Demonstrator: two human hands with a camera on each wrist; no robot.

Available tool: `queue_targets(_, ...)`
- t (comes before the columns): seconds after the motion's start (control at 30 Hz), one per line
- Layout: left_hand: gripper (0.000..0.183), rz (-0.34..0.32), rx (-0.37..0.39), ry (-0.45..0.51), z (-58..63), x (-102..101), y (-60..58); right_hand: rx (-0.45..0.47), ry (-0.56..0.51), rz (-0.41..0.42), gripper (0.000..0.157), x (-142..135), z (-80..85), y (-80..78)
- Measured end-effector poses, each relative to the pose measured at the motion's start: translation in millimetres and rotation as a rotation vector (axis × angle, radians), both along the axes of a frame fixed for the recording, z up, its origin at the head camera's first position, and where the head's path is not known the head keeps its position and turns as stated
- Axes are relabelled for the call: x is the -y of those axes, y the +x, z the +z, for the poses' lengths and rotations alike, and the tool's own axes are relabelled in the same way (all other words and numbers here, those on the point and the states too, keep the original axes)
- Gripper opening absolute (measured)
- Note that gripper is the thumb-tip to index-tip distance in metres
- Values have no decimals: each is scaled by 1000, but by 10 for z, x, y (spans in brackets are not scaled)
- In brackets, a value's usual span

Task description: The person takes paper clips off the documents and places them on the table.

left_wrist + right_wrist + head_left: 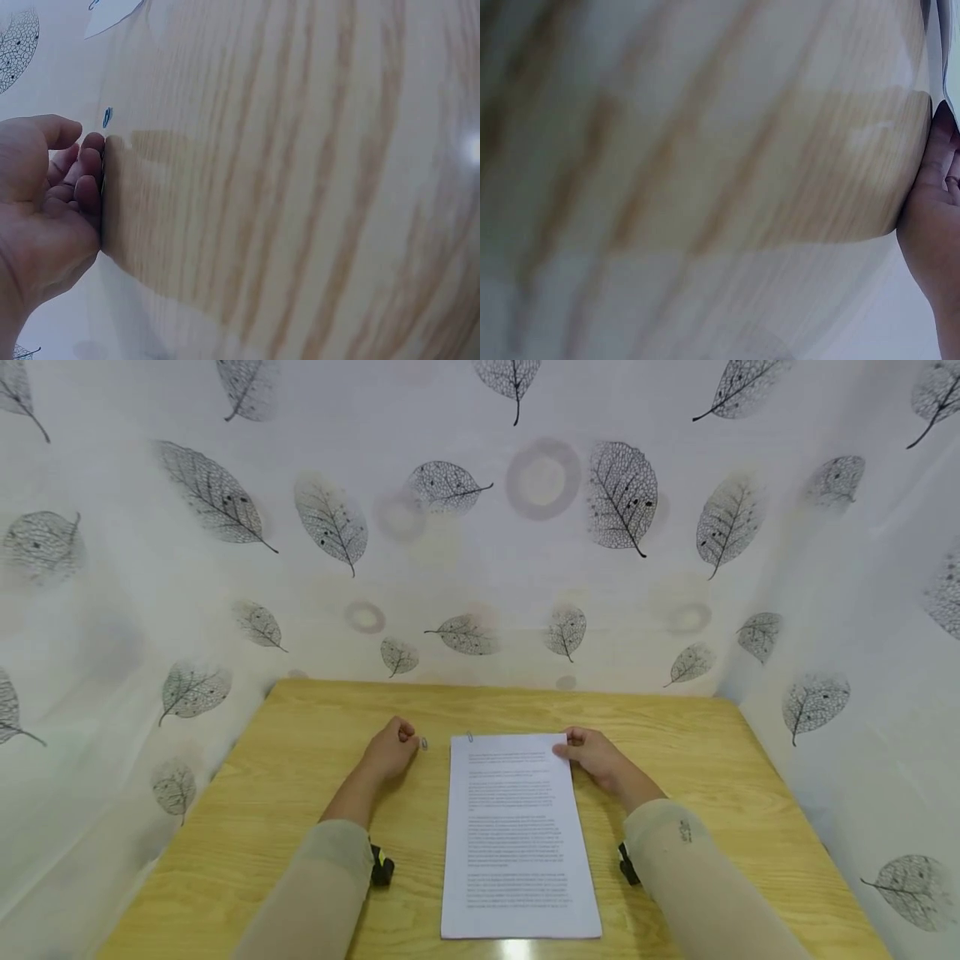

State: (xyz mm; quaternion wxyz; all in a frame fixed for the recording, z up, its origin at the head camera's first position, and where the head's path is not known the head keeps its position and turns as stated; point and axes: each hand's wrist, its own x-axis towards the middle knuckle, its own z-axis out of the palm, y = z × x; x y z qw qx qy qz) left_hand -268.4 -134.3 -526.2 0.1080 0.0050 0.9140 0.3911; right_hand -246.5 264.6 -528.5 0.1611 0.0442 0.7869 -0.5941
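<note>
A stack of printed paper sheets (517,843) lies on the wooden table, with a small paper clip (470,737) on its top edge near the left corner. My right hand (596,758) pinches the stack's top right corner, thumb on top. In the right wrist view, the right hand (934,202) is at the edge of the sheets. Left of the stack, a second paper clip (424,744) lies on the table, blue in the left wrist view. Just beside that clip my left hand (392,747) rests on the table, its fingers loosely curled with nothing visible between thumb and forefinger.
The wooden table (300,893) ends at a pale curtain (480,560) with leaf prints, which hangs behind it and along both sides. Black wrist-worn devices (382,866) show at both sleeves.
</note>
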Motion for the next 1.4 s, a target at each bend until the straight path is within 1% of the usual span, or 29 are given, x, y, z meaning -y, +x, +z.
queue_targets(0.17, 24, 29, 23, 17, -7, 8, 8, -1, -7, 5, 16, -11, -24, 0)
queue_targets(0.27, 24, 75, 21, 62, -6, 5, 24, 2, -16, 3, 16, -14, -20, -8)
queue_targets(0.33, 25, 120, 17, 115, 0, -13, 46, 6, -21, 2, 17, -17, -14, -14)
queue_targets(0.43, 27, 196, 8, 236, 19, -82, 86, 17, -26, -3, 17, -18, -18, -23)
queue_targets(0.5, 27, 224, -4, 299, 51, -163, 109, 15, -24, 0, 18, -27, -26, -33)
queue_targets(0.53, 26, 227, -10, 325, 70, -206, 117, 17, -28, -5, 17, -30, -32, -40)
queue_targets(0.63, 23, 217, -39, 344, 134, -351, 130, 13, -39, -2, 16, -39, -44, -48)
queue_targets(0.73, 21, 195, -65, 326, 179, -488, 129, 15, -50, -3, 16, -39, -45, -41)
queue_targets(0.83, 20, 182, -86, 301, 191, -600, 126, 14, -47, -2, 18, -29, -36, -28)
queue_targets(1.03, 20, 147, -104, 247, 149, -752, 156, 14, -40, -8, 23, -9, -15, -8)
queue_targets(1.13, 21, 129, -94, 249, 130, -802, 182, 19, -46, -10, 22, -12, -13, -9)
queue_targets(1.27, 25, 125, -89, 268, 121, -847, 202, 14, -43, -5, 21, -21, -16, -10)
queue_targets(1.4, 27, 110, -91, 250, 97, -874, 199, 6, -41, -2, 20, -26, -19, -1)
